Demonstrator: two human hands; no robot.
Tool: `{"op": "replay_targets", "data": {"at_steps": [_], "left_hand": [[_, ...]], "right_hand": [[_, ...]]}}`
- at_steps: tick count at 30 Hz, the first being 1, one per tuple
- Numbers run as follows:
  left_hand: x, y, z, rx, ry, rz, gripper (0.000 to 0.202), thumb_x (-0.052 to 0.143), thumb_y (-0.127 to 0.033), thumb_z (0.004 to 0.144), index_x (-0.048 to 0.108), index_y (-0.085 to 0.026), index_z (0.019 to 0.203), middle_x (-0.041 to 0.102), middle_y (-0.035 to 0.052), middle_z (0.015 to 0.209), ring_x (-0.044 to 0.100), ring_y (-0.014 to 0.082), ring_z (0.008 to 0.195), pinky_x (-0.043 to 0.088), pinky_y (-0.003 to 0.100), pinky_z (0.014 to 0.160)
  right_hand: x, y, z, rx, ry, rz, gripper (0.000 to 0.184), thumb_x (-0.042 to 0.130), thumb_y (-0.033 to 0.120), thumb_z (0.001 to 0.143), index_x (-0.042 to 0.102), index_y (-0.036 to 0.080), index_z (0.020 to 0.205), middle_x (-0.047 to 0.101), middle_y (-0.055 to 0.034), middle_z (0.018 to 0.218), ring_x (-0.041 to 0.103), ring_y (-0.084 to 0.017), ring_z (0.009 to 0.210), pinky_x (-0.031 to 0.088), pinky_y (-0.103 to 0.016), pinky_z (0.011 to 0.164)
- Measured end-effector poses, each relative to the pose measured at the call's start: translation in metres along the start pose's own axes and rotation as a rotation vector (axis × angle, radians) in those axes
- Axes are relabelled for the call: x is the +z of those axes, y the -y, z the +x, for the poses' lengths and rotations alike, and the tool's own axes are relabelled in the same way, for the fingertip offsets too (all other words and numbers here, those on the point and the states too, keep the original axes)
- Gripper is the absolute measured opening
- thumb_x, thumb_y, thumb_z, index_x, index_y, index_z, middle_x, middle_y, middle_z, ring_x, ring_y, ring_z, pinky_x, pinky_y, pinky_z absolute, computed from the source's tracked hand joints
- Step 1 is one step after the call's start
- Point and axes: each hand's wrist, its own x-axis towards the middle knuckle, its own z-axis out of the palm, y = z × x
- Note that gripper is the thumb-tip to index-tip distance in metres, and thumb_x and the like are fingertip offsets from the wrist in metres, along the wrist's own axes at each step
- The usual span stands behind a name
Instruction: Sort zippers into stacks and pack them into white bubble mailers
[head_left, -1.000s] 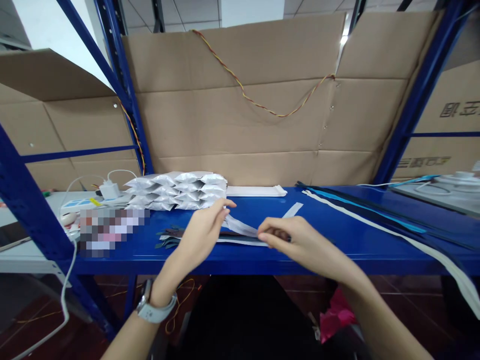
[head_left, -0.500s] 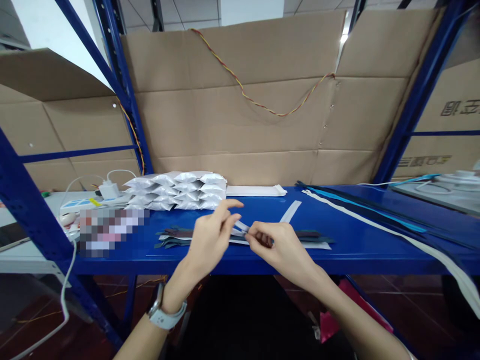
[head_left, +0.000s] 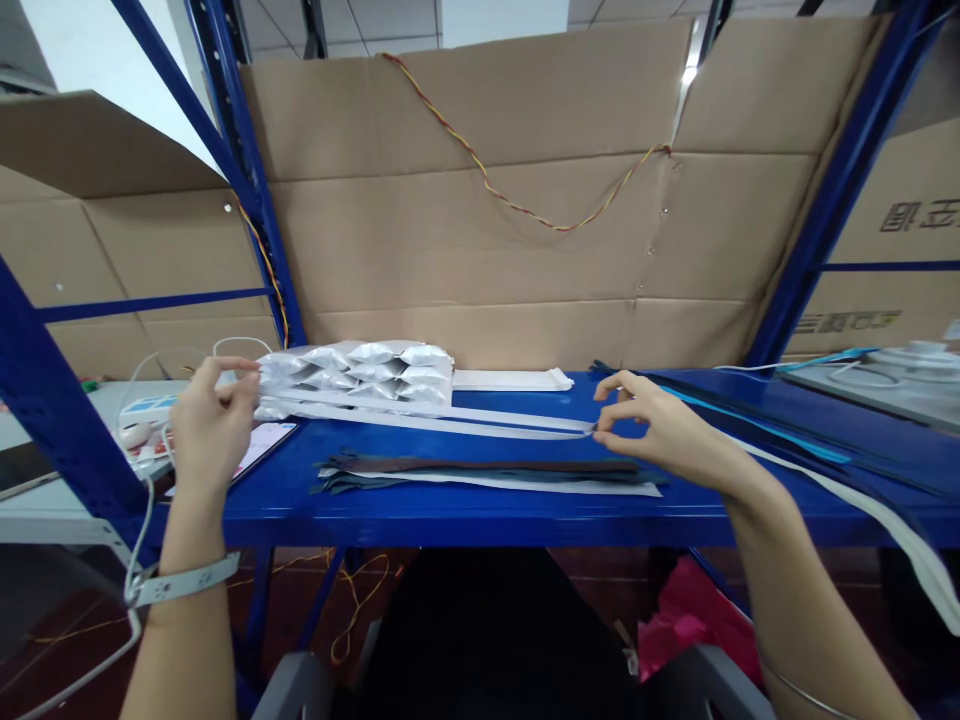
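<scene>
Right hand (head_left: 646,425) is narrowly pinched, thumb and forefinger closed on the end of a long pale zipper strip (head_left: 427,420), with the other fingers curled just above. From that pinch the strip runs left in a nearly straight line, low over the blue steel tabletop (head_left: 450,515), to the front of a stack of silver foil pouches (head_left: 352,378).

Left hand (head_left: 217,410) is raised just beside the left end of the stack, with its thumb and fingertips drawn close together. Whether it grips anything cannot be told from this view.

Between the two hands and nearer the person, dark zippers (head_left: 480,466) lie flat on a white strip (head_left: 487,481), apart from the held strip. Beyond the held strip, left of the right hand, sits a flat white packet (head_left: 510,380). To the right of the right hand, long blue and white zippers (head_left: 757,432) stretch along the tabletop.

Below the left hand lies a printed sheet (head_left: 259,447), and further left a white power strip (head_left: 146,407) sits on a lower white surface. A white band circles the left wrist (head_left: 184,580), and a thin metal bangle circles the right forearm (head_left: 806,690).
</scene>
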Motion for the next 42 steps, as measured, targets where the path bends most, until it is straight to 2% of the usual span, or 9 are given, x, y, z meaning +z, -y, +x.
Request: {"op": "replay_targets", "data": {"at_steps": [2,5,9,12,17,20,26,31,42], "left_hand": [[0.005,0.004,0.001,-0.001,-0.017,0.159,0.014,0.05,-0.032,0.09,0.056,-0.025,0.099,0.052,-0.0077,0.059,0.042,0.0102,0.05,0.034,0.023,0.054],[0.019,0.007,0.002,0.029,0.076,0.366,0.02,0.043,-0.033,0.092,0.059,-0.022,0.099,0.058,-0.0014,0.065,0.053,0.0168,0.063,0.037,0.028,0.062],[0.042,-0.008,0.0,0.072,0.067,0.55,0.026,0.043,-0.037,0.091,0.061,-0.021,0.1,0.062,0.0112,0.107,0.051,0.0329,0.103,0.038,0.039,0.073],[0.06,-0.042,-0.012,0.154,0.131,0.378,0.023,0.045,-0.034,0.09,0.062,-0.019,0.095,0.062,0.0099,0.105,0.051,0.0292,0.103,0.039,0.039,0.08],[0.089,-0.11,-0.051,0.326,0.569,-0.108,0.031,0.041,-0.033,0.094,0.059,-0.018,0.073,0.063,0.0017,0.075,0.055,0.0157,0.074,0.041,0.029,0.072],[0.1,-0.131,-0.068,0.363,0.656,-0.196,0.025,0.045,-0.031,0.093,0.061,-0.019,0.077,0.064,0.0015,0.077,0.055,0.0157,0.074,0.041,0.03,0.07],[0.11,-0.133,-0.078,0.496,0.651,-0.123,0.016,0.045,-0.022,0.094,0.058,-0.019,0.084,0.064,0.0008,0.083,0.056,0.0163,0.08,0.038,0.032,0.073],[0.118,-0.136,-0.089,0.677,0.506,0.157,0.019,0.037,-0.019,0.095,0.053,-0.016,0.086,0.061,0.0068,0.086,0.054,0.0199,0.08,0.036,0.036,0.071],[0.114,-0.13,-0.082,0.735,0.498,0.219,0.02,0.038,-0.02,0.096,0.054,-0.017,0.085,0.061,0.0033,0.082,0.052,0.0183,0.079,0.032,0.032,0.068]], "right_hand": [[0.0,-0.001,0.0,0.015,0.035,0.075,0.019,0.058,0.031,0.077,0.065,0.022,0.062,0.062,-0.0045,0.103,0.057,-0.021,0.088,0.043,-0.035,0.08],[0.007,0.002,0.003,0.121,0.097,0.184,0.019,0.057,0.033,0.079,0.066,0.022,0.066,0.068,-0.0027,0.079,0.06,-0.019,0.072,0.044,-0.031,0.068],[0.023,0.01,0.012,0.203,0.094,0.379,0.032,0.057,0.045,0.081,0.068,0.019,0.066,0.068,-0.0043,0.068,0.061,-0.019,0.067,0.045,-0.031,0.064],[0.035,0.026,0.018,0.177,0.091,0.616,0.045,0.05,0.051,0.086,0.066,0.017,0.062,0.068,-0.0059,0.067,0.061,-0.017,0.066,0.046,-0.03,0.068],[0.043,0.064,0.019,0.124,-0.018,0.859,0.05,0.045,0.048,0.09,0.064,0.016,0.057,0.064,-0.0052,0.061,0.058,-0.015,0.064,0.045,-0.029,0.07],[0.046,0.081,0.017,0.09,-0.032,0.909,0.047,0.046,0.044,0.091,0.065,0.016,0.059,0.065,-0.0049,0.063,0.058,-0.015,0.066,0.044,-0.03,0.071],[0.053,0.091,0.016,0.051,0.003,0.945,0.044,0.048,0.042,0.09,0.063,0.016,0.059,0.063,-0.003,0.062,0.056,-0.014,0.063,0.043,-0.028,0.068],[0.058,0.089,0.016,0.057,-0.043,0.912,0.042,0.048,0.042,0.09,0.061,0.016,0.059,0.062,-0.0028,0.062,0.056,-0.014,0.063,0.044,-0.027,0.066],[0.058,0.09,0.014,0.048,-0.079,0.811,0.038,0.05,0.034,0.089,0.064,0.016,0.058,0.064,-0.0026,0.06,0.058,-0.013,0.06,0.044,-0.026,0.063]]}}
